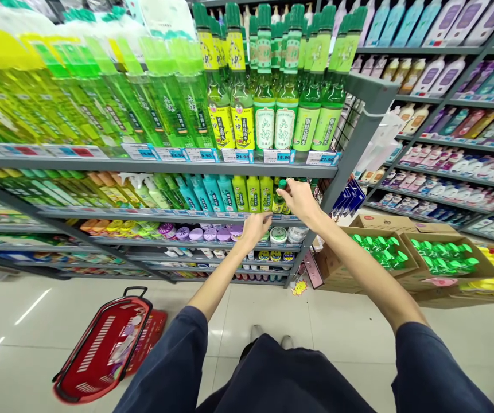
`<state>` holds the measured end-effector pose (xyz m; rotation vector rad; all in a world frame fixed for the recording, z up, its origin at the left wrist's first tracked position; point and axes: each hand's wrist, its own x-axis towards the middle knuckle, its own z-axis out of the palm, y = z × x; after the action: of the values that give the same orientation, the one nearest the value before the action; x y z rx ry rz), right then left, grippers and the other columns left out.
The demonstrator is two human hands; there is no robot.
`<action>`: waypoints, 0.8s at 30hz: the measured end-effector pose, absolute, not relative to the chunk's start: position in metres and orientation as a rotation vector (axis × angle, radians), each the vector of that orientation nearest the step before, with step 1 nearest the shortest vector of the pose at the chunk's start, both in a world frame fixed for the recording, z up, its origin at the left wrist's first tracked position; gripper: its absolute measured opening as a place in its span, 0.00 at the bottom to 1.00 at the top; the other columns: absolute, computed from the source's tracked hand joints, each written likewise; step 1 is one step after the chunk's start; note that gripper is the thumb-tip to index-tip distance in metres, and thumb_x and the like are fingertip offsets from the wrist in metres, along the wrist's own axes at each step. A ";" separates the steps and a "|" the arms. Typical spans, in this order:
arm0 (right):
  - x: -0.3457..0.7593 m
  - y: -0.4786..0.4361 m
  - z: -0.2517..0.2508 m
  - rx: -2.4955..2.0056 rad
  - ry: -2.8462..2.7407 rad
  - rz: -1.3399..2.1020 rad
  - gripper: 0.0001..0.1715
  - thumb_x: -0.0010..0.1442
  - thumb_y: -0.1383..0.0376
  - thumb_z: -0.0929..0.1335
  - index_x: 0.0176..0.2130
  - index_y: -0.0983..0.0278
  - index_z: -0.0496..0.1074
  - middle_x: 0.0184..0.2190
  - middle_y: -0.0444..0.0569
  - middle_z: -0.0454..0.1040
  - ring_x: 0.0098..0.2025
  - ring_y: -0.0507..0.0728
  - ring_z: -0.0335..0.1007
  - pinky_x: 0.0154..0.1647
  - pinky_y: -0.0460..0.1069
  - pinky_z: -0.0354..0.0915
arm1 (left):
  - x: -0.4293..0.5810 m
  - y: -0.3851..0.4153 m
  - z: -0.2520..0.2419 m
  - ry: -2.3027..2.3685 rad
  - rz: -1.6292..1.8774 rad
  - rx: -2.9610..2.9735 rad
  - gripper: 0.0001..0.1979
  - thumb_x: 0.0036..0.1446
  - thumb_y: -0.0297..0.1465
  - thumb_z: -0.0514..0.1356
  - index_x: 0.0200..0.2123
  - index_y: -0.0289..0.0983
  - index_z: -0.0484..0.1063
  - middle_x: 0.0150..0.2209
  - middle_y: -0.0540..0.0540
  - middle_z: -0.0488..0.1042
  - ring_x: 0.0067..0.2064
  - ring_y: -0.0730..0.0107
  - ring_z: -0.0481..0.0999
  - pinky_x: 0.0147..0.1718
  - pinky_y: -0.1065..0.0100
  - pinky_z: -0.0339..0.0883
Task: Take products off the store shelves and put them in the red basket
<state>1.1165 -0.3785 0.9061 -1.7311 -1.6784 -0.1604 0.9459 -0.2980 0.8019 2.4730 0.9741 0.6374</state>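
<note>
The right hand (300, 198) is pinching a light, slick green-capped bottle (278, 201) by its cap, while below that grip, the half-open left hand (255, 228) is touching the shelf edge (152, 213).

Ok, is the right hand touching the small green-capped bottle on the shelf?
Touching: the head view shows the right hand with its fingertips closed around the top of the green-capped bottle, no gap between them.

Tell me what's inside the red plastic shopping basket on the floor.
Pale and purplish packaged items lie in the red plastic shopping basket. They are too blurred to identify, and the basket's slotted side hides whatever lies deeper.
</note>
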 end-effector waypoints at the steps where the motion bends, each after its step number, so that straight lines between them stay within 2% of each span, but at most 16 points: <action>1: 1.117 -0.376 0.904 -1.742 -1.666 -0.146 0.14 0.73 0.55 0.66 0.37 0.59 0.67 0.28 0.53 0.76 0.32 0.65 0.73 0.35 0.56 0.66 | 0.946 -0.298 0.802 0.967 0.639 2.471 0.19 0.69 0.35 0.57 0.57 0.40 0.82 0.34 0.41 0.85 0.38 0.56 0.84 0.43 0.64 0.74; 5: 1.118 -0.370 0.894 -1.774 -1.638 -0.089 0.14 0.72 0.54 0.67 0.37 0.60 0.71 0.27 0.54 0.77 0.32 0.66 0.74 0.35 0.57 0.68 | 0.945 -0.301 0.803 0.922 0.656 2.452 0.20 0.69 0.35 0.58 0.57 0.37 0.82 0.29 0.43 0.83 0.32 0.55 0.82 0.40 0.62 0.74; 8: 1.118 -0.366 0.890 -1.796 -1.603 -0.082 0.12 0.72 0.57 0.68 0.44 0.64 0.73 0.32 0.57 0.79 0.35 0.66 0.75 0.38 0.58 0.71 | 0.942 -0.302 0.814 0.912 0.711 2.420 0.19 0.70 0.36 0.57 0.57 0.37 0.82 0.27 0.45 0.82 0.30 0.59 0.81 0.39 0.63 0.73; 12: 1.119 -0.361 0.890 -1.763 -1.565 -0.117 0.20 0.71 0.55 0.69 0.53 0.68 0.74 0.38 0.60 0.80 0.40 0.67 0.75 0.47 0.61 0.72 | 0.939 -0.299 0.850 0.904 0.968 2.291 0.22 0.73 0.39 0.54 0.59 0.36 0.79 0.27 0.47 0.82 0.28 0.65 0.79 0.42 0.65 0.73; 16: 1.119 -0.357 0.893 -1.802 -1.509 -0.181 0.24 0.72 0.50 0.68 0.51 0.69 0.76 0.41 0.65 0.80 0.46 0.71 0.75 0.52 0.64 0.70 | 0.948 -0.293 0.888 0.888 1.180 2.169 0.21 0.70 0.39 0.58 0.59 0.35 0.76 0.23 0.51 0.79 0.29 0.66 0.79 0.42 0.67 0.71; 20: 1.117 -0.355 0.891 -1.821 -1.485 -0.185 0.24 0.73 0.51 0.67 0.51 0.68 0.77 0.40 0.64 0.79 0.44 0.71 0.75 0.52 0.63 0.70 | 0.965 -0.288 0.901 0.928 1.139 2.126 0.22 0.69 0.40 0.61 0.58 0.31 0.75 0.22 0.50 0.79 0.28 0.64 0.80 0.41 0.65 0.71; 24: 1.116 -0.353 0.887 -1.793 -1.452 -0.205 0.21 0.73 0.54 0.65 0.50 0.67 0.77 0.41 0.64 0.80 0.46 0.71 0.74 0.52 0.63 0.71 | 0.978 -0.280 0.899 1.024 1.098 2.099 0.18 0.67 0.39 0.62 0.51 0.31 0.77 0.22 0.47 0.79 0.32 0.58 0.83 0.44 0.63 0.72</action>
<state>1.1164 -0.3526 0.8869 -1.7925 -1.4517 -0.2048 0.9781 -0.2802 0.8993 2.0987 1.0238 1.0985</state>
